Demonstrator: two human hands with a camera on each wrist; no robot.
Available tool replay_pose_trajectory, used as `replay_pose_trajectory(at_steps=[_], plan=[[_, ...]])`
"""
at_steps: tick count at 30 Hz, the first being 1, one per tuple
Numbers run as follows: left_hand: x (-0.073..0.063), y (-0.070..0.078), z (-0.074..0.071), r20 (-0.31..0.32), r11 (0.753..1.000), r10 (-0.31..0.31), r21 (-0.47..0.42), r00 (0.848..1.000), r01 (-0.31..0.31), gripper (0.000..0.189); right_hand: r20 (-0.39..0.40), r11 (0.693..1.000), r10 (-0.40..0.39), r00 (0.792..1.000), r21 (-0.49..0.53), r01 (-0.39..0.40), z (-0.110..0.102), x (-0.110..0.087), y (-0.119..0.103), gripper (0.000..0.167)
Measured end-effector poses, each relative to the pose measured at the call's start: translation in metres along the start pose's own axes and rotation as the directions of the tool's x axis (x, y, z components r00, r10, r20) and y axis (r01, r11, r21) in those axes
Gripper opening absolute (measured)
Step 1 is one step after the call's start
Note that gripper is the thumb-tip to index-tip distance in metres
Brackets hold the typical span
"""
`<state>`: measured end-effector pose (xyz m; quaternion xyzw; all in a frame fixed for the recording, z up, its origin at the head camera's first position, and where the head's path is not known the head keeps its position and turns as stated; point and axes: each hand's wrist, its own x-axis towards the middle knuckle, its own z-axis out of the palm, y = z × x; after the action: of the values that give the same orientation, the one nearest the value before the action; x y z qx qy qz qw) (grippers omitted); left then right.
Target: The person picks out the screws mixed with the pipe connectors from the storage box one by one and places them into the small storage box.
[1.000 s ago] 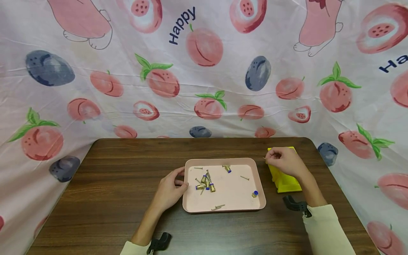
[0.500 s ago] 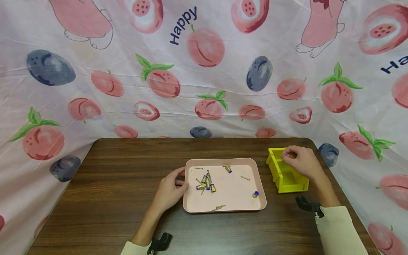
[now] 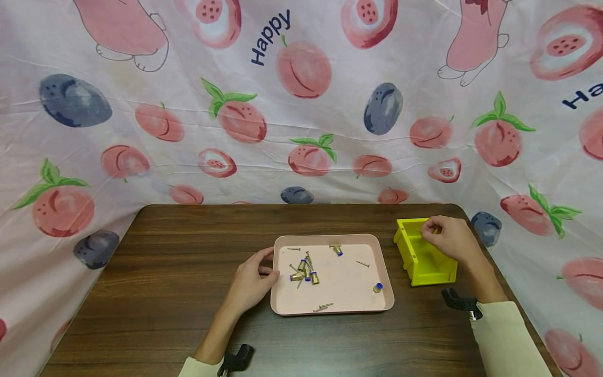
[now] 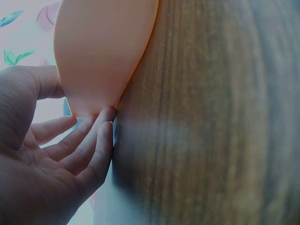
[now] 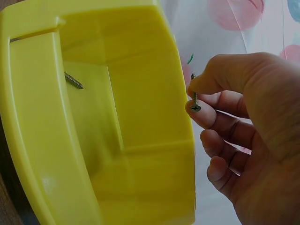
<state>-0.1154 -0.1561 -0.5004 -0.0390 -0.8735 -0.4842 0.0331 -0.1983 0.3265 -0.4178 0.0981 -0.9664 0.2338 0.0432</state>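
My right hand [image 3: 449, 235] pinches a small screw [image 5: 195, 96] between thumb and forefinger, head down in the right wrist view. It is over the far right part of the yellow bin [image 3: 414, 264]. Inside the bin lies another screw [image 5: 74, 81], partly hidden by the bin's front lip. My left hand [image 3: 252, 277] holds the left edge of the pink tray [image 3: 344, 301], thumb over the rim and fingers against the outer wall. The tray bears several loose screws [image 3: 362, 263] and several brass fittings with blue collars [image 3: 314, 278], mostly clustered at its left.
A dark wood table [image 3: 198, 225] carries the tray and, to its right, the bin. A fruit-printed cloth [image 3: 301, 120] hangs behind the table and along both sides. One fitting [image 3: 378, 287] sits alone near the tray's right wall.
My right hand has moved right, from the bin's left edge to over its far right part, still pinching the screw. My left hand and the tray have stayed put.
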Motion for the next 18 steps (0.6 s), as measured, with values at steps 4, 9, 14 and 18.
replay_pose_trajectory(at_steps=[4, 9, 14, 18], plan=[[-0.0003, 0.0016, -0.0001, -0.001, 1.000, -0.002, 0.000, 1.000, 0.002, 0.058, 0.010, 1.000, 0.002, 1.000, -0.003, -0.002, 0.0000, 0.0002, 0.0012, 0.013], [-0.0012, 0.0034, -0.0004, -0.005, 1.000, 0.005, 0.001, 1.000, -0.005, 0.057, 0.024, 1.000, 0.004, 1.000, -0.004, -0.004, 0.0006, 0.0002, 0.0035, 0.014], [-0.0018, 0.0034, -0.0006, -0.006, 1.000, 0.017, 0.000, 1.000, -0.017, 0.056, 0.026, 1.000, 0.015, 1.000, -0.005, -0.015, 0.0013, 0.0003, 0.0041, 0.015], [-0.0010, 0.0025, -0.0008, -0.008, 1.000, 0.016, 0.003, 1.000, -0.016, 0.057, 0.023, 1.000, 0.020, 1.000, 0.011, -0.021, 0.0024, 0.0004, 0.0013, 0.015]])
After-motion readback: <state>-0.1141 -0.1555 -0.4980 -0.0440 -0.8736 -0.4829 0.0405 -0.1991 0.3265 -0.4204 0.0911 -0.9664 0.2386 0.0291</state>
